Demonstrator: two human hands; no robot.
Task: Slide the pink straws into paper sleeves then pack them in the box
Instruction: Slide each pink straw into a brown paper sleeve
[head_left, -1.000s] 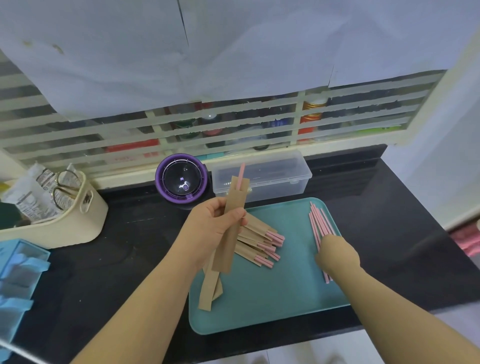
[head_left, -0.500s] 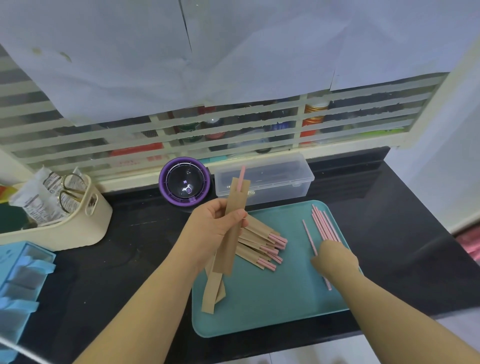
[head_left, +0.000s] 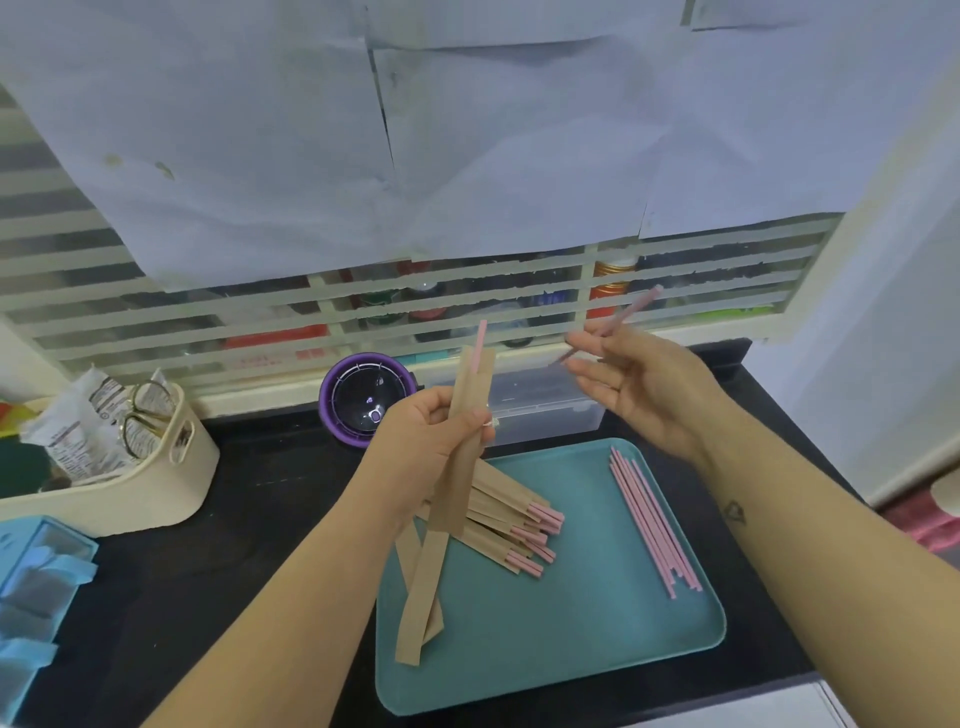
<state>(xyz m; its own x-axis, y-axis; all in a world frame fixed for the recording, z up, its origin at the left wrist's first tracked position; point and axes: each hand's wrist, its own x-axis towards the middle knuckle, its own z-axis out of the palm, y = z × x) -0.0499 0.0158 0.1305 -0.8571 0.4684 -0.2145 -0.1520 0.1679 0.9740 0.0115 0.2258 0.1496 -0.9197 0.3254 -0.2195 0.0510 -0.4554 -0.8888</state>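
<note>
My left hand (head_left: 422, 451) grips a brown paper sleeve (head_left: 464, 441) held upright, with a pink straw tip (head_left: 481, 343) poking out of its top. My right hand (head_left: 641, 387) is raised to the right of it and pinches a single pink straw (head_left: 631, 312) that points up and right. On the teal tray (head_left: 561, 639) lie a pile of sleeved straws (head_left: 511, 525), a row of bare pink straws (head_left: 652, 519) and a few empty sleeves (head_left: 421, 592). The clear plastic box (head_left: 540, 410) stands closed behind the tray, partly hidden by my hands.
A purple round gadget (head_left: 366, 397) sits left of the box. A cream basket (head_left: 130, 467) with packets and scissors stands at the far left, with a blue drawer unit (head_left: 31, 577) in front of it. A slatted window runs along the back of the black counter (head_left: 249, 519).
My right hand has lifted off the tray's bare straws with one pink straw and risen beside the sleeve. My left hand still holds the sleeve upright.
</note>
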